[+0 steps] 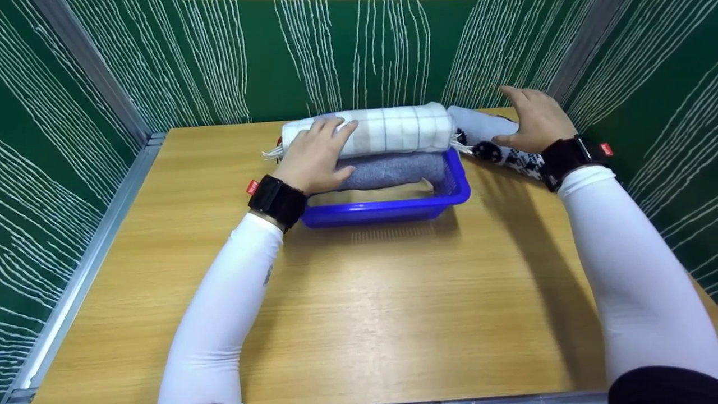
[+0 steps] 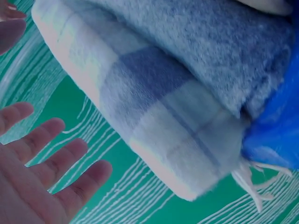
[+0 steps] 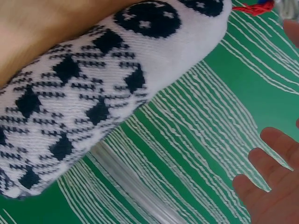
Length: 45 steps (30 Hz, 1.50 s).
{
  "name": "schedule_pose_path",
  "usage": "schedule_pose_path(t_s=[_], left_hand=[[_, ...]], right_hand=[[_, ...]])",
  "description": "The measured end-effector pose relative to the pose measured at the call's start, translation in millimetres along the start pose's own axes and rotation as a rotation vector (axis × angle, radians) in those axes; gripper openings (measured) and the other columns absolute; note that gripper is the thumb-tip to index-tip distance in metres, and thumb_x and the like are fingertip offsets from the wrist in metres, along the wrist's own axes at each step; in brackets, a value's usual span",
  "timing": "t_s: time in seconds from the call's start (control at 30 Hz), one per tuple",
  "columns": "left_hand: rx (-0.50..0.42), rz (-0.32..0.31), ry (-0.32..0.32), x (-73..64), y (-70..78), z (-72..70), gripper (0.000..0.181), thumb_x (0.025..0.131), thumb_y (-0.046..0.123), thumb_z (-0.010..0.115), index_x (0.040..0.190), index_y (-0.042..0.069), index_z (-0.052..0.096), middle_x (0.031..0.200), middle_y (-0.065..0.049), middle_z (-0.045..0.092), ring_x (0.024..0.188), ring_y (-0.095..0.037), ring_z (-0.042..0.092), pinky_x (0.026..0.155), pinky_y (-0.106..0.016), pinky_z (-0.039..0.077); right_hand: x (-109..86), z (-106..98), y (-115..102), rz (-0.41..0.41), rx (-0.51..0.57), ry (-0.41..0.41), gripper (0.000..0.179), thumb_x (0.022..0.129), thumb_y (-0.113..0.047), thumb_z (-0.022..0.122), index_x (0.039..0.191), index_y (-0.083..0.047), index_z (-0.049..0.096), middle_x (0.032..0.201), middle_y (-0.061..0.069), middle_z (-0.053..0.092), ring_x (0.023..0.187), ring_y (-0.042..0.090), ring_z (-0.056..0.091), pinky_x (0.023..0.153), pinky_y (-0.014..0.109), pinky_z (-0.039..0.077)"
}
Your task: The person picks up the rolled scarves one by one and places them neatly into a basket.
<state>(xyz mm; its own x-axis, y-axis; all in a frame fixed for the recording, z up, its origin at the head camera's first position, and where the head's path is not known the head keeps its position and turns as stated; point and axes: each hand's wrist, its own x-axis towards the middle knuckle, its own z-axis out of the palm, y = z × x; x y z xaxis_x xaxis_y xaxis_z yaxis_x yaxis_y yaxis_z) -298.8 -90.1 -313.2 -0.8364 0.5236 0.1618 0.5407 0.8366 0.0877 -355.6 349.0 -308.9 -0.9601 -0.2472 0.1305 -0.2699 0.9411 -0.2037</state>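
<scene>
A rolled white plaid scarf (image 1: pixel 398 129) with fringed ends lies along the back of the blue plastic basket (image 1: pixel 387 213). My left hand (image 1: pixel 317 157) is over its left part, fingers straight and spread; in the left wrist view those fingers (image 2: pixel 70 158) are apart from the cloth. Inside the basket, in front of the plaid roll, lie a grey fuzzy roll (image 1: pixel 392 171) and a beige cloth (image 1: pixel 370 195). Farther right, my right hand (image 1: pixel 538 120) is raised near a rolled black-and-white patterned knit (image 3: pixel 88 93), extended fingers holding nothing.
The wooden table (image 1: pixel 370 314) carries the basket and the knit roll near its back edge. Green panels with white wavy lines (image 1: pixel 387 56) enclose the back and both sides, with grey metal posts at the corners.
</scene>
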Motion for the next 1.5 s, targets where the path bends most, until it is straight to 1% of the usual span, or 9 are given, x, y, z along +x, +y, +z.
schedule_pose_path(t_s=[0.2, 0.43, 0.6, 0.8, 1.03, 1.13, 1.3, 1.4, 1.5], left_hand=[[0.034, 0.015, -0.008, -3.6, 10.7, 5.9, 0.085, 0.101, 0.042, 0.072, 0.171, 0.015, 0.032, 0.172, -0.020, 0.040, 0.159, -0.041, 0.039, 0.126, -0.062, 0.039], [0.069, 0.051, -0.012, -7.3, 19.9, 6.8, 0.082, 0.102, 0.046, 0.071, 0.169, 0.016, 0.035, 0.169, -0.017, 0.044, 0.157, -0.040, 0.042, 0.125, -0.060, 0.042], [0.065, 0.075, -0.014, -11.8, 25.1, 7.1, 0.078, 0.103, 0.047, 0.070, 0.167, 0.015, 0.039, 0.167, -0.016, 0.047, 0.155, -0.039, 0.044, 0.125, -0.059, 0.043], [0.062, 0.085, -0.026, -18.8, 31.9, 8.8, 0.078, 0.103, 0.047, 0.070, 0.167, 0.014, 0.040, 0.166, -0.015, 0.048, 0.155, -0.038, 0.044, 0.125, -0.058, 0.043], [0.078, 0.123, -0.030, -22.2, 42.6, 13.1, 0.077, 0.104, 0.046, 0.067, 0.169, 0.014, 0.039, 0.164, -0.014, 0.050, 0.153, -0.038, 0.047, 0.123, -0.057, 0.045], [0.083, 0.145, -0.023, -23.0, 46.4, 16.0, 0.076, 0.104, 0.044, 0.067, 0.168, 0.014, 0.040, 0.164, -0.015, 0.051, 0.152, -0.037, 0.048, 0.122, -0.056, 0.045], [0.077, 0.177, -0.008, -25.5, 49.7, 22.3, 0.075, 0.104, 0.046, 0.068, 0.167, 0.013, 0.042, 0.162, -0.015, 0.052, 0.151, -0.036, 0.049, 0.120, -0.056, 0.047], [0.072, 0.189, -0.022, -26.4, 51.4, 26.5, 0.075, 0.104, 0.046, 0.068, 0.167, 0.013, 0.042, 0.162, -0.014, 0.052, 0.151, -0.036, 0.050, 0.120, -0.055, 0.047], [0.064, 0.188, -0.058, -26.5, 53.5, 29.7, 0.076, 0.104, 0.046, 0.069, 0.167, 0.014, 0.041, 0.163, -0.015, 0.051, 0.151, -0.037, 0.049, 0.123, -0.056, 0.044]], right_hand=[[-1.5, 9, 14, 0.038, 0.011, -0.010, 0.106, 0.091, -0.023, 0.082, 0.173, -0.004, 0.018, 0.171, 0.037, 0.028, 0.158, 0.060, 0.025, 0.132, 0.072, 0.014], [-6.4, 21, 31, 0.054, 0.020, -0.026, 0.107, 0.089, -0.025, 0.083, 0.172, -0.001, 0.019, 0.170, 0.039, 0.028, 0.157, 0.062, 0.024, 0.131, 0.073, 0.013], [-7.9, 28, 42, 0.072, 0.037, -0.026, 0.107, 0.089, -0.027, 0.085, 0.170, 0.001, 0.023, 0.170, 0.040, 0.028, 0.156, 0.062, 0.024, 0.129, 0.076, 0.014], [-7.7, 34, 50, 0.105, 0.045, -0.029, 0.107, 0.089, -0.028, 0.086, 0.171, 0.000, 0.023, 0.168, 0.041, 0.030, 0.154, 0.065, 0.026, 0.129, 0.076, 0.015], [-6.9, 39, 59, 0.144, 0.051, -0.065, 0.108, 0.088, -0.026, 0.086, 0.170, 0.002, 0.021, 0.168, 0.043, 0.026, 0.155, 0.065, 0.023, 0.128, 0.077, 0.014], [-6.5, 42, 64, 0.142, 0.047, -0.075, 0.109, 0.088, -0.026, 0.086, 0.170, 0.003, 0.020, 0.168, 0.043, 0.025, 0.155, 0.065, 0.022, 0.128, 0.077, 0.014], [-6.2, 50, 71, 0.135, 0.041, -0.071, 0.106, 0.088, -0.025, 0.085, 0.169, 0.004, 0.023, 0.167, 0.043, 0.028, 0.153, 0.067, 0.024, 0.128, 0.076, 0.016], [-5.8, 54, 76, 0.147, 0.036, -0.073, 0.105, 0.088, -0.025, 0.085, 0.169, 0.004, 0.024, 0.167, 0.043, 0.028, 0.152, 0.067, 0.025, 0.128, 0.077, 0.016], [-5.9, 57, 79, 0.167, 0.038, -0.081, 0.107, 0.087, -0.025, 0.086, 0.169, 0.003, 0.023, 0.167, 0.043, 0.027, 0.152, 0.067, 0.024, 0.128, 0.077, 0.015]])
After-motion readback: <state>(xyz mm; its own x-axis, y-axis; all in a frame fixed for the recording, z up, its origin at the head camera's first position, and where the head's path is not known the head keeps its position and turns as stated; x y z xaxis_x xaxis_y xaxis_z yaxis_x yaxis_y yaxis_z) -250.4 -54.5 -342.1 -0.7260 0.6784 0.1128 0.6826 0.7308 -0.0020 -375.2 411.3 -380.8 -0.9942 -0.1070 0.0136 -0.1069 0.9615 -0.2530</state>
